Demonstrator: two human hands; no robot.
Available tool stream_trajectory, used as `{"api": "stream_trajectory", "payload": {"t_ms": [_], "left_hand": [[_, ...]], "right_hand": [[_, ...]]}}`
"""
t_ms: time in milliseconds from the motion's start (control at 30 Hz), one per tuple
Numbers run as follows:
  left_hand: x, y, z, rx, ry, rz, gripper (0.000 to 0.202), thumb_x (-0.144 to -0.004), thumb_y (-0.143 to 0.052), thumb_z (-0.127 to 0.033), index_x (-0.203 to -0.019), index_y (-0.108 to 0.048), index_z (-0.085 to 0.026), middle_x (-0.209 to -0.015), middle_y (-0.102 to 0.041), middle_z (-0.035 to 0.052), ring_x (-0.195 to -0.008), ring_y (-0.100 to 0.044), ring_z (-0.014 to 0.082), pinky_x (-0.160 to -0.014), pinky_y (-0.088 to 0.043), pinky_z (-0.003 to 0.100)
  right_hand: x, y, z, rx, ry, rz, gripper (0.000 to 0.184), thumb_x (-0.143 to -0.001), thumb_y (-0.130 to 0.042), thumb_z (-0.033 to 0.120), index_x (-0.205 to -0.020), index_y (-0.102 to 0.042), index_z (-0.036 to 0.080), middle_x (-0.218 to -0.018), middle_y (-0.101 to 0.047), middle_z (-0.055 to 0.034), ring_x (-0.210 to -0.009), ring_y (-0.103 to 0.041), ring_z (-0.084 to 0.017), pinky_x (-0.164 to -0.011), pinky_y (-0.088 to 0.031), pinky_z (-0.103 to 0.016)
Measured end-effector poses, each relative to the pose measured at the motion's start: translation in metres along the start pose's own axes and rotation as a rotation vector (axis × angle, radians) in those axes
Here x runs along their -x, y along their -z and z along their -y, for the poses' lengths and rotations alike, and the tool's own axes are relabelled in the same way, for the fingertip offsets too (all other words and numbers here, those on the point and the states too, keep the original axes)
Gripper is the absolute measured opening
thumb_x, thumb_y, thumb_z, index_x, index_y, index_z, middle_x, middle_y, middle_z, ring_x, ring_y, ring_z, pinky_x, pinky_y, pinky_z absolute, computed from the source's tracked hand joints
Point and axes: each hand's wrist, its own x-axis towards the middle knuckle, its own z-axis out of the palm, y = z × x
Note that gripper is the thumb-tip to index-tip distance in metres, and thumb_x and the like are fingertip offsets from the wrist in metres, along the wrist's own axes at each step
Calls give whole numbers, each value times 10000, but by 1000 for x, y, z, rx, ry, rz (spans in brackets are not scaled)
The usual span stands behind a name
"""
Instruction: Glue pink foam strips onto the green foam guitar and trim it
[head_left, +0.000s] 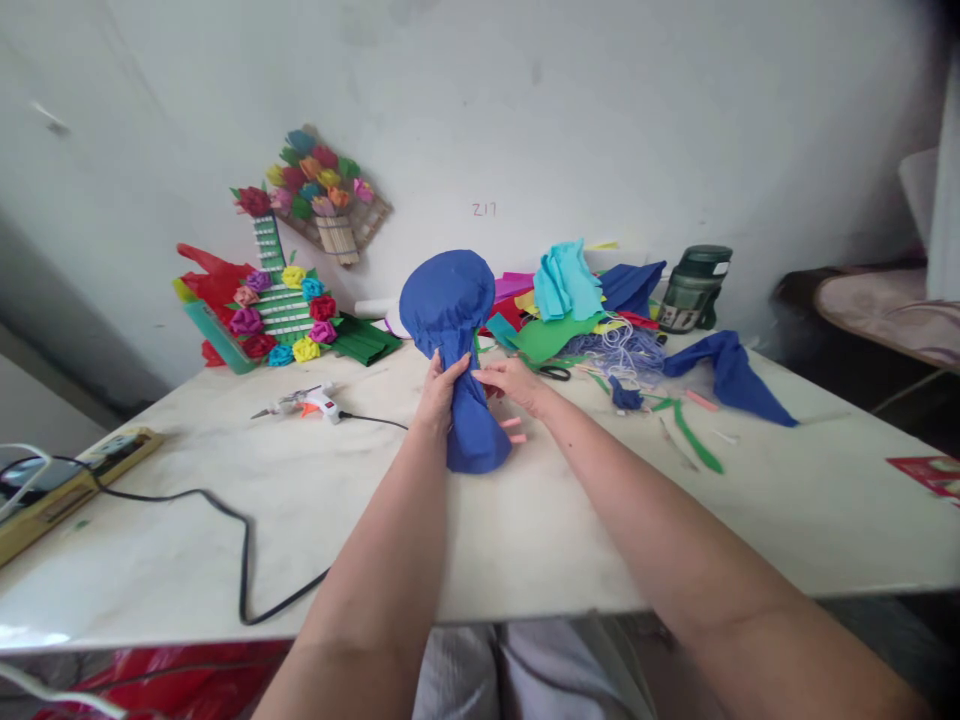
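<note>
A blue crepe-paper piece (pixel 480 440) stands at the middle of the table, with a broad round top, a gathered narrow neck and a flared lower end. My left hand (pixel 444 388) is wrapped round its neck from the left, thumb across the front. At the neck's right edge, the fingers of my right hand (pixel 517 385) are closed in a pinch on the paper. Small pink strips (pixel 515 430) show beside the lower end, partly behind it. What lies behind the blue paper is hidden.
A glue gun (pixel 319 402) lies left, its black cord crossing the table to a power strip (pixel 142 440). Paper-flower crafts (pixel 285 315) lean on the wall. Coloured crepe paper (pixel 568 280), tangled string (pixel 619 350), scissors (pixel 555 373) and a dark bottle (pixel 694 290) sit at back right.
</note>
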Motion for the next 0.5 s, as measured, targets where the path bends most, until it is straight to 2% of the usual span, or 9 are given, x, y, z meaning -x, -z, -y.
{"api": "stream_trajectory", "payload": {"t_ms": [167,267,433,500], "left_hand": [[2,-5,4,32,6,-2,566,-594,-785,-236,-1114,-566,-203,-874,-686,7,-671,-642,136,-689,-527,263],[0,-4,4,18,55,6,554,-578,-804,-251,-1081,-578,-196,-838,-684,10,-630,-638,141,-648,-537,277],[-10,0,2,-60,209,-9,446,-585,-824,-292,-958,-640,-129,-768,-699,74,-667,-674,206,-690,-561,341],[-13,2,2,-29,196,-4,428,-558,-842,-258,-912,-661,-101,-765,-707,111,-713,-691,251,-719,-565,373]], "right_hand": [[-2,2,-5,45,42,-39,311,-698,-622,401,-484,-526,198,-446,-515,40,-466,-487,-109,-499,-390,-245],[-4,1,-5,152,46,-77,278,-676,-606,322,-455,-488,201,-419,-488,55,-447,-470,-104,-490,-377,-238],[-1,-4,3,413,27,-140,302,-684,-601,316,-442,-459,206,-444,-525,34,-481,-487,-116,-523,-364,-245],[1,-6,7,498,34,-150,308,-680,-606,310,-437,-448,205,-451,-515,35,-506,-480,-116,-533,-343,-244]]}}
